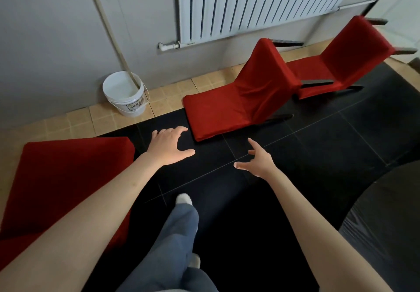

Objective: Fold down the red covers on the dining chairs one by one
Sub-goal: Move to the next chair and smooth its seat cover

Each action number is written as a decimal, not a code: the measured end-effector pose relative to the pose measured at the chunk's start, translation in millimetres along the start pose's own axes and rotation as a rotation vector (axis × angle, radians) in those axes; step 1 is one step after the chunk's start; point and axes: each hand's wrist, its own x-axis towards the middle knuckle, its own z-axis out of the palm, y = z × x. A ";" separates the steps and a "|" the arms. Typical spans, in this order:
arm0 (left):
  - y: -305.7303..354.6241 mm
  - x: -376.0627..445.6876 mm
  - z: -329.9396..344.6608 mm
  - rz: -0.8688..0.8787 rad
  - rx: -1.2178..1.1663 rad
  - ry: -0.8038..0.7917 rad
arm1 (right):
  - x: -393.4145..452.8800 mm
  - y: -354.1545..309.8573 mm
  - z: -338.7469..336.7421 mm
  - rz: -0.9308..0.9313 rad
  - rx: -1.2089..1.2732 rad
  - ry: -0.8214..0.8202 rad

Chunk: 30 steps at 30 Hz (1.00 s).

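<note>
We see both of our arms bare from the frame's lower edge up to the wrists, with no sleeves, watches or rings showing on the left hand [169, 146] or the right hand [258, 162]. Below the hands, loose blue-grey trousers [175, 235] cover our legs in soft folds. Pale whitish socks [184, 199] poke out past the trouser hems, one above the other.
</note>
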 end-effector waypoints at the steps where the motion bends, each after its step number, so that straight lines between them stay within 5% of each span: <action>1: 1.5 15.0 -0.8 -0.004 -0.008 -0.005 | 12.9 -3.0 -6.1 0.000 -0.007 -0.003; 19: 56.6 273.4 -2.2 0.004 -0.003 -0.141 | 229.9 -30.4 -120.3 0.108 0.047 -0.031; 30: 81.1 379.5 61.4 -0.324 -0.133 -0.197 | 403.7 3.4 -152.2 0.130 -0.031 -0.239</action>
